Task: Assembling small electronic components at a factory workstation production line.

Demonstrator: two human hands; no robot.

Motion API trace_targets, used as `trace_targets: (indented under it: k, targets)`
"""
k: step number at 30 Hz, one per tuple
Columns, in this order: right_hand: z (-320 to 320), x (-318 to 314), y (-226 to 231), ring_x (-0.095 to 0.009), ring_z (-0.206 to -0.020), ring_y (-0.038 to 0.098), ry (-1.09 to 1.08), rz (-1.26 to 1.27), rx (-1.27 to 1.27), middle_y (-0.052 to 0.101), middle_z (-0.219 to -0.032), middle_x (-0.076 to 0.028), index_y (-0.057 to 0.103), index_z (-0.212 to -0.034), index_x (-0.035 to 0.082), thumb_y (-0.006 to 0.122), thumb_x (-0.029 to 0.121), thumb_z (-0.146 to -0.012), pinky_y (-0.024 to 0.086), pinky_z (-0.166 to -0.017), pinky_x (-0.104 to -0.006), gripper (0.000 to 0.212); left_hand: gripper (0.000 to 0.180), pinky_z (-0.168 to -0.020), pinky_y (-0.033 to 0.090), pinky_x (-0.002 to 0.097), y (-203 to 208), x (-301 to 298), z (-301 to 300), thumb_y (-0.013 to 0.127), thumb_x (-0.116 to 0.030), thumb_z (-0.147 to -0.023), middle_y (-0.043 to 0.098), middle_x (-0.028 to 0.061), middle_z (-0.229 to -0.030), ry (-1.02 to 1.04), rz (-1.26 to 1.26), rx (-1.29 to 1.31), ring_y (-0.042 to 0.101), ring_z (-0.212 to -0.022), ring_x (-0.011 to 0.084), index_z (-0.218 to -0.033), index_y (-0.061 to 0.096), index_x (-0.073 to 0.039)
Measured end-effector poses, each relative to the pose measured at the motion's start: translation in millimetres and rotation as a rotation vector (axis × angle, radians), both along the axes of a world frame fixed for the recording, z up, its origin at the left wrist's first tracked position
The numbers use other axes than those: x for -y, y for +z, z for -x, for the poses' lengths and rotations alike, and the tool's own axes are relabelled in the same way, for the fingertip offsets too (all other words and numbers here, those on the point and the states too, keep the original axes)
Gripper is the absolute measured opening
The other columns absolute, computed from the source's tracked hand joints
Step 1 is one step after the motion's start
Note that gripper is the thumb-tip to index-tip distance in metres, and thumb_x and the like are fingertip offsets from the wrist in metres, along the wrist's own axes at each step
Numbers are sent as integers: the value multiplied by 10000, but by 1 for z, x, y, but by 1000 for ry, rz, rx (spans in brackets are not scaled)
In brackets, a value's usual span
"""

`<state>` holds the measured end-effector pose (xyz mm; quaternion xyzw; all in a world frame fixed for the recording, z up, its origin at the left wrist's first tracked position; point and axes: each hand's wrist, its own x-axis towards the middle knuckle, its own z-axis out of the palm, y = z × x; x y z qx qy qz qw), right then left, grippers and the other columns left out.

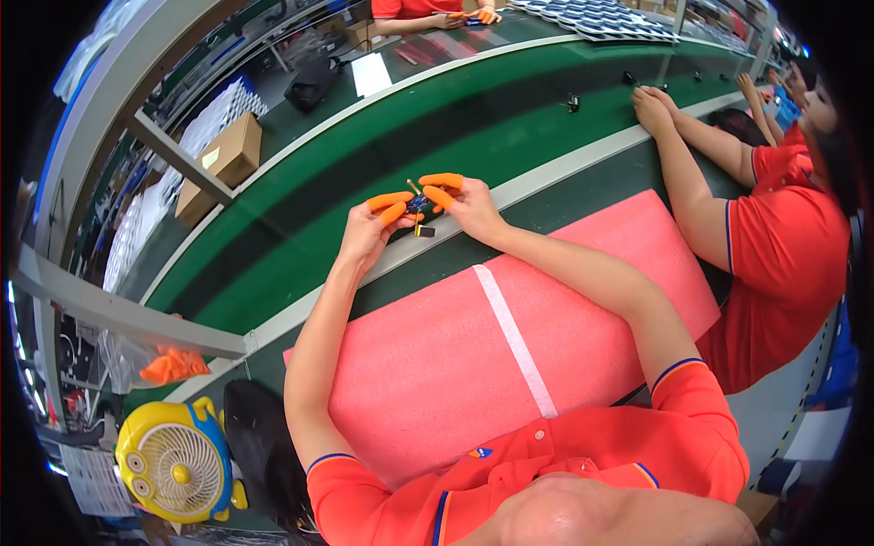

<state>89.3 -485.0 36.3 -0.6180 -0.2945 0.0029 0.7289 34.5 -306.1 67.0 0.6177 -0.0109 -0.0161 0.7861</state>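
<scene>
Both my hands meet over the rail at the near edge of the green conveyor belt, with orange finger cots on several fingertips. Between them is a small dark blue electronic part [418,203], its exact kind too small to tell. My left hand [367,227] pinches it from the left with thumb and finger. From the right, my right hand [473,209] closes on it too, and the fingertips hide much of it. A thin copper-coloured piece sticks up from the part. Below it hangs a little black block [425,232] with a yellow edge.
A pink foam sheet [419,355] with a white strip lies before me. The green belt [510,105] carries small black parts [574,102]. Co-workers in red shirts [783,232] work at right and across. A yellow fan [177,464] and metal frame [127,318] stand left.
</scene>
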Motion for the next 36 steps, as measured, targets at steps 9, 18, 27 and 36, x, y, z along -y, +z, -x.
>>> trace_targets:
  k: [9, 18, 27, 36]
  targets:
    - [4, -1, 5, -124, -775, 595, 18, 8, 44, 627, -876, -82, 585, -1085, -2, 574, 103, -853, 495, -669, -234, 254, 324, -720, 471, 262, 5, 14, 2, 585, 25, -800, 583, 95, -978, -34, -236, -11, 581, -835, 153, -1118, 525, 34]
    - [15, -5, 8, -149, -733, 616, 244, 90, -258, 611, -865, -103, 547, -1060, -24, 596, 133, -843, 507, -647, -255, 271, 286, -805, 452, 261, -7, 25, 2, 587, 47, -786, 572, 73, -982, 154, -200, 337, 541, -912, 139, -1067, 537, 21]
    - [2, 5, 12, -174, -739, 625, 433, 30, -680, 603, -879, -90, 573, -983, 0, 567, 93, -848, 517, -630, -267, 164, 349, -826, 450, 272, -14, 24, -2, 540, 98, -787, 569, 67, -999, 247, -183, 373, 539, -935, 151, -1122, 531, 1]
    - [4, 3, 15, -183, -748, 625, 333, -95, -760, 611, -882, -90, 591, -962, 9, 576, 56, -825, 519, -642, -270, 146, 319, -660, 459, 252, -17, 22, -3, 541, 77, -798, 578, 77, -988, 200, -8, 324, 549, -875, 138, -1108, 535, 1]
